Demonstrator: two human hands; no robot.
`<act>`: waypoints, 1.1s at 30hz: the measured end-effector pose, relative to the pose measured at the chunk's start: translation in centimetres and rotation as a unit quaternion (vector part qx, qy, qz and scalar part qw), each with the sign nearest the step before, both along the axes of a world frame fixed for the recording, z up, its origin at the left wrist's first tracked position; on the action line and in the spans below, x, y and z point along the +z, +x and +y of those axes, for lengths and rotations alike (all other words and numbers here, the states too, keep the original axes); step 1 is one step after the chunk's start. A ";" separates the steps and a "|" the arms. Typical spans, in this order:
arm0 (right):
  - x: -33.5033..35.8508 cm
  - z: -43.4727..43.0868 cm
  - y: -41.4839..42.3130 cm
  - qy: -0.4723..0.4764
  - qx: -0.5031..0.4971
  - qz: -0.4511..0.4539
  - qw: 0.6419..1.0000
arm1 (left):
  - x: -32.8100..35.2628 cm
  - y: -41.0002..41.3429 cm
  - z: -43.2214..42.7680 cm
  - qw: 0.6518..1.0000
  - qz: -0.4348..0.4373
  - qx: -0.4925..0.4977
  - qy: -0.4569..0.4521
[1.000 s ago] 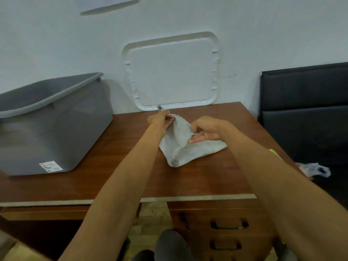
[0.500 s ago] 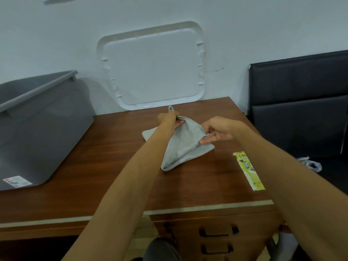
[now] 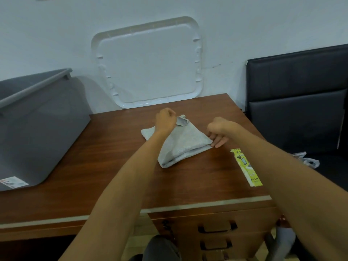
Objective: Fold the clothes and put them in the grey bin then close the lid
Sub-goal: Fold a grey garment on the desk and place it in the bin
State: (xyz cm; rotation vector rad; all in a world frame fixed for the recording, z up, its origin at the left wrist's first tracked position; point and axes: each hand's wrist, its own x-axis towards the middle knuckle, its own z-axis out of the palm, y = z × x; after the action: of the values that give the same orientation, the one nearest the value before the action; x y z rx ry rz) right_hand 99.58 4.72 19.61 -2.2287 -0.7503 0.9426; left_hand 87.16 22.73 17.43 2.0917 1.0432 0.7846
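A light grey garment [image 3: 185, 142] lies partly folded on the wooden desk [image 3: 113, 166], roughly triangular with a rolled near corner. My left hand [image 3: 165, 120] pinches its far top corner, where a small flap sticks up. My right hand [image 3: 216, 133] grips the garment's right corner, fingers curled against the desk. The open grey bin [image 3: 37, 129] stands at the desk's left end. Its white lid [image 3: 150, 63] leans upright against the wall behind the desk.
A yellow printed packet [image 3: 246, 166] lies on the desk near the right edge. A black padded chair [image 3: 297, 102] stands to the right with a crumpled plastic bag [image 3: 307, 159] on its seat. Drawers [image 3: 216, 227] sit under the desk front.
Both hands have drawn apart, stretching the garment wider and flatter on the desk. The right hand moved to the right corner. The camera view shifted right, showing less of the bin.
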 end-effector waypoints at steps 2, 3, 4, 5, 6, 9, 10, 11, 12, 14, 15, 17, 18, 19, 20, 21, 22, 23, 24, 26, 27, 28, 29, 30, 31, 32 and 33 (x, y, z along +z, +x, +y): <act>0.2 0.3 -1.3 -0.005 0.021 -0.206 0.978 | -0.7 -1.6 1.1 0.971 0.182 -0.052 0.147; -0.1 0.6 -2.0 0.002 0.034 -0.277 0.960 | -1.3 -2.4 1.4 0.945 0.274 -0.075 0.160; -0.4 1.1 -2.7 0.014 0.055 -0.307 0.950 | -1.8 -3.1 1.5 0.921 0.352 -0.091 0.138; -0.9 1.6 -3.6 0.025 0.082 -0.313 0.946 | -2.3 -3.7 1.3 0.906 0.400 -0.096 0.096; -1.4 2.2 -4.3 0.027 0.120 -0.313 0.942 | -2.6 -4.3 1.0 0.900 0.420 -0.096 0.064; -2.9 3.9 -6.6 -0.034 0.220 -0.339 0.914 | -2.7 -5.3 0.0 0.890 0.445 -0.063 0.074; -3.2 4.3 -7.1 -0.067 0.234 -0.344 0.907 | -2.3 -5.6 -0.3 0.883 0.459 -0.040 0.084; -3.4 4.5 -7.6 -0.096 0.240 -0.344 0.903 | -1.8 -5.9 -0.4 0.875 0.474 -0.012 0.096; -3.5 4.6 -7.9 -0.120 0.237 -0.350 0.898 | -1.2 -6.2 -0.5 0.863 0.492 0.014 0.115; -3.2 4.5 -8.3 -0.146 0.215 -0.389 0.884 | -0.1 -7.0 -0.6 0.840 0.521 0.038 0.149; -2.9 4.4 -8.6 -0.150 0.198 -0.408 0.878 | 0.6 -7.5 -0.6 0.833 0.530 0.040 0.154; -2.1 4.2 -9.5 -0.146 0.169 -0.431 0.874 | 1.8 -8.4 -0.8 0.821 0.550 0.055 0.142; -1.8 4.2 -10.0 -0.138 0.161 -0.435 0.875 | 2.2 -8.9 -0.9 0.810 0.562 0.070 0.149; -1.6 4.4 -10.5 -0.125 0.156 -0.434 0.879 | 2.5 -9.2 -1.1 0.800 0.570 0.083 0.168; -1.6 4.6 -11.0 -0.108 0.155 -0.427 0.884 | 2.6 -9.4 -1.5 0.795 0.568 0.096 0.191; -1.6 4.8 -11.4 -0.092 0.156 -0.418 0.890 | 2.5 -9.5 -1.6 0.803 0.544 0.100 0.222; -1.8 5.1 -11.8 -0.076 0.160 -0.412 0.894 | 2.1 -9.5 -1.8 0.821 0.501 0.098 0.255; -2.0 5.3 -12.1 -0.061 0.165 -0.408 0.896 | 1.5 -9.3 -1.8 0.847 0.442 0.084 0.283; -2.3 5.6 -12.4 -0.048 0.172 -0.405 0.897 | 0.8 -9.1 -1.9 0.876 0.374 0.053 0.301; -3.1 6.1 -12.7 -0.038 0.194 -0.399 0.895 | -0.9 -8.6 -2.0 0.908 0.279 -0.064 0.305; -3.6 6.2 -12.7 -0.046 0.208 -0.402 0.891 | -1.8 -8.5 -2.0 0.910 0.266 -0.122 0.294; -4.2 6.2 -12.5 -0.056 0.217 -0.406 0.886 | -2.8 -8.6 -2.0 0.915 0.266 -0.161 0.259; -4.9 6.1 -12.1 -0.058 0.219 -0.406 0.886 | -3.5 -8.7 -2.0 0.924 0.264 -0.178 0.214; -5.6 5.9 -11.8 -0.052 0.216 -0.405 0.887 | -4.1 -9.1 -1.9 0.932 0.264 -0.168 0.182; -6.3 5.7 -11.4 -0.043 0.212 -0.407 0.887 | -4.6 -9.6 -1.8 0.939 0.264 -0.144 0.170; -6.9 5.5 -11.1 -0.040 0.210 -0.416 0.884 | -4.8 -10.2 -1.7 0.941 0.273 -0.111 0.166; -7.2 5.5 -10.8 -0.043 0.207 -0.425 0.880 | -5.0 -10.6 -1.5 0.940 0.289 -0.083 0.160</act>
State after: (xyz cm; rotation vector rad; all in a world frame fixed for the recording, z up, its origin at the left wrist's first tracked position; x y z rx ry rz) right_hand 88.73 10.20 12.40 -2.5964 -1.6435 0.0935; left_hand 76.53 21.22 12.43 2.7465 1.0587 0.2578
